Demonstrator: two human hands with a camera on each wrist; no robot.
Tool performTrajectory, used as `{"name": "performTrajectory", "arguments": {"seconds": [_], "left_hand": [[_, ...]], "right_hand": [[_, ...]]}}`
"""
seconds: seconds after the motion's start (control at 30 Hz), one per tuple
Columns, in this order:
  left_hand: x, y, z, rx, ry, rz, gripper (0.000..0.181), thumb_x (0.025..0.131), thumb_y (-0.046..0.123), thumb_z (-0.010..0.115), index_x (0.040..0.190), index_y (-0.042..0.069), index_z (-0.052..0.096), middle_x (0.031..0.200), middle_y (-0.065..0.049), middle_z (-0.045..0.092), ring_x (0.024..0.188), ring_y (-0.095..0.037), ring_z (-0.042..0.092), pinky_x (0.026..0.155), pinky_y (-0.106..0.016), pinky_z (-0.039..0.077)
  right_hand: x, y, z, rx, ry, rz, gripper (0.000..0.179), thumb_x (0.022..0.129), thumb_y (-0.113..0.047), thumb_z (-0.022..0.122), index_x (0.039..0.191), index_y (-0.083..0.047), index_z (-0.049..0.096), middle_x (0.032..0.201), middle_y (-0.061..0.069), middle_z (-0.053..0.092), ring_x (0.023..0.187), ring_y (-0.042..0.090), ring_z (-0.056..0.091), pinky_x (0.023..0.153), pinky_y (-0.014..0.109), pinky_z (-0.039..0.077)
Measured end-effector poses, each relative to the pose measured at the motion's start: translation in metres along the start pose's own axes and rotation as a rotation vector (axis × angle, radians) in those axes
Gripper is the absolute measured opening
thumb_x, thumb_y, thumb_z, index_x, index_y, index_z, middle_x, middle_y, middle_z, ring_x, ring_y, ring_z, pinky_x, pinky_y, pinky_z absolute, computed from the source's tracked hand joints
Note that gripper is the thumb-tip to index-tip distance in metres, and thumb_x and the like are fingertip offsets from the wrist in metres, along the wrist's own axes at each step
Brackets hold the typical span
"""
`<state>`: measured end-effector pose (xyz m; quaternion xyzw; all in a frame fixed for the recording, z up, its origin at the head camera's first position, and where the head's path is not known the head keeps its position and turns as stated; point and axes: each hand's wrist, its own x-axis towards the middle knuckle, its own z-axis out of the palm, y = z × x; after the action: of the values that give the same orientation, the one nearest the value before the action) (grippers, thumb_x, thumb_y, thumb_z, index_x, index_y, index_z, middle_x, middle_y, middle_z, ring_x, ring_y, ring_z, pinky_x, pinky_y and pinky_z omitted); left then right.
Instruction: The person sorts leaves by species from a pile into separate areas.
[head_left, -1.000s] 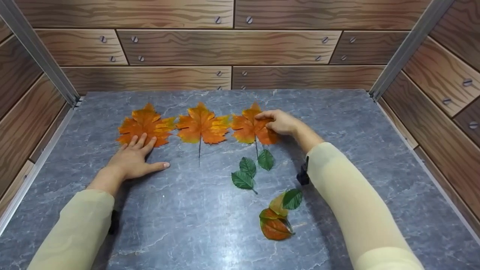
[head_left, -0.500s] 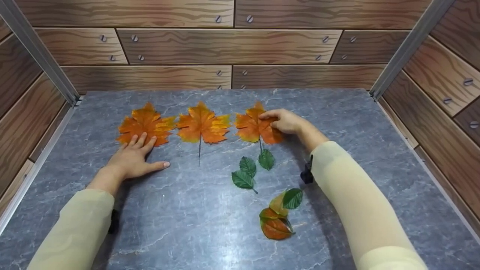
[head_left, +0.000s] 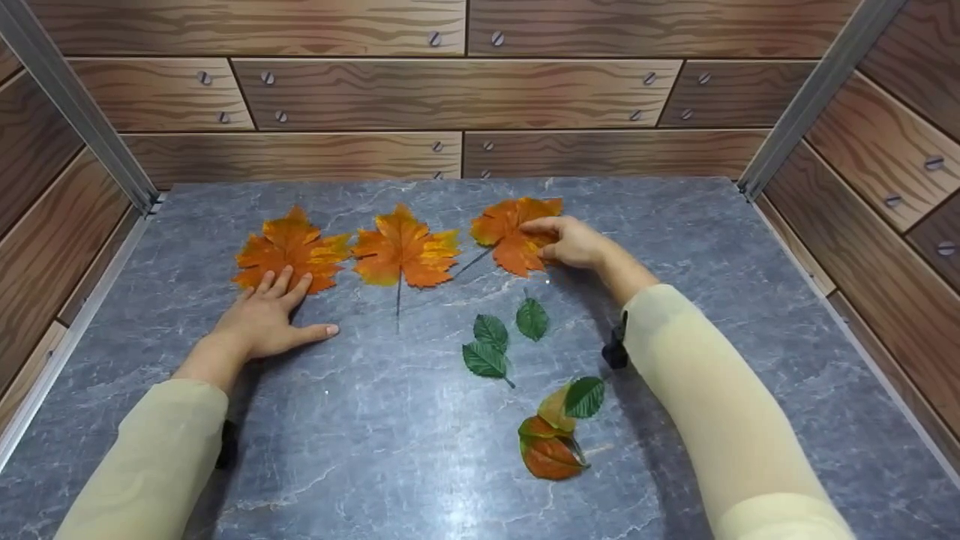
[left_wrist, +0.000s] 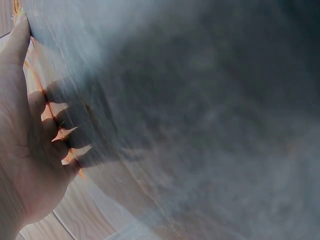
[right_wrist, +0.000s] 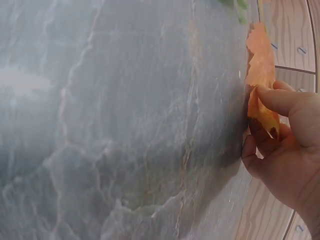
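My left hand [head_left: 259,321] lies flat with spread fingers, its fingertips over the lower edge of the left orange maple leaf [head_left: 292,244]. In the left wrist view the same hand [left_wrist: 30,145] shows straight fingers along the tabletop. A second maple leaf [head_left: 405,244] lies in the middle, stem toward me. My right hand [head_left: 574,244] pinches the third maple leaf [head_left: 502,221] at its right side; that leaf is turned, with its stem pointing lower left. The right wrist view shows the thumb of my right hand [right_wrist: 290,145] on the leaf [right_wrist: 261,60], with other fingers partly hidden behind it.
Below the right maple leaf lie a single green leaf [head_left: 532,320] and a pair of green leaves [head_left: 486,358]. Nearer me is a small orange-green leaf cluster [head_left: 553,454] with a green leaf [head_left: 585,397] at its top. Wood-patterned walls [head_left: 450,94] surround the grey marbled table [head_left: 360,450].
The right maple leaf shifted slightly right, then turned clockwise in my right hand, swinging its stem from straight down to lower left. My left hand stays in place.
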<state>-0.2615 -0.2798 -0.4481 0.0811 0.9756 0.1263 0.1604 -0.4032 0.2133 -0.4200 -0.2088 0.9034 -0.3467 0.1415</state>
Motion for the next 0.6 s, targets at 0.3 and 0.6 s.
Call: {"name": "performTrajectory", "arguments": {"seconds": [0.3, 0.6], "left_hand": [[0.0006, 0.0013, -0.0012, 0.004, -0.006, -0.002, 0.123, 0.087, 0.095, 0.043, 0.172, 0.013, 0.007, 0.175, -0.025, -0.005, 0.159, -0.050, -0.007, 0.121, -0.075, 0.000], [-0.0001, -0.0011, 0.0004, 0.002, 0.007, 0.009, 0.123, 0.087, 0.095, 0.043, 0.172, 0.012, 0.009, 0.175, -0.025, -0.004, 0.159, -0.050, -0.005, 0.121, -0.076, 0.001]], "right_hand": [[-0.0034, 0.0031, -0.0039, -0.073, 0.011, -0.002, 0.059, 0.093, 0.016, 0.054, 0.148, -0.005, 0.064, 0.150, 0.020, 0.059, 0.131, 0.032, 0.051, 0.097, 0.041, 0.039], [-0.0055, 0.0059, -0.0035, -0.108, 0.014, -0.047, 0.066, 0.081, 0.021, 0.044, 0.134, -0.003, 0.074, 0.139, 0.019, 0.068, 0.130, 0.032, 0.056, 0.106, 0.042, 0.042]]}}
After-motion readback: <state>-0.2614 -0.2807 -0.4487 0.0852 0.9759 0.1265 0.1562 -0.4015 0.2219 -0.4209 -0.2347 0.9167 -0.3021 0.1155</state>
